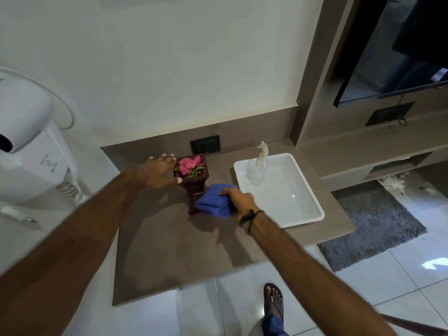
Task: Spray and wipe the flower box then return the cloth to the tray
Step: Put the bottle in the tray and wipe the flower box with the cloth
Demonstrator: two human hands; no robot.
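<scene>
A dark red flower box with pink petals and green leaves on top stands on the brown counter. My left hand is open beside the box's upper left edge, thumb near its rim. My right hand is shut on a folded blue cloth, which is pressed against the box's lower right side. A white tray lies to the right on the counter. A clear spray bottle stands inside the tray at its far left corner.
A white wall-mounted hair dryer with a coiled cord hangs at the left. A black socket plate sits on the back panel behind the box. A dark screen is mounted at upper right. A grey rug lies on the tiled floor.
</scene>
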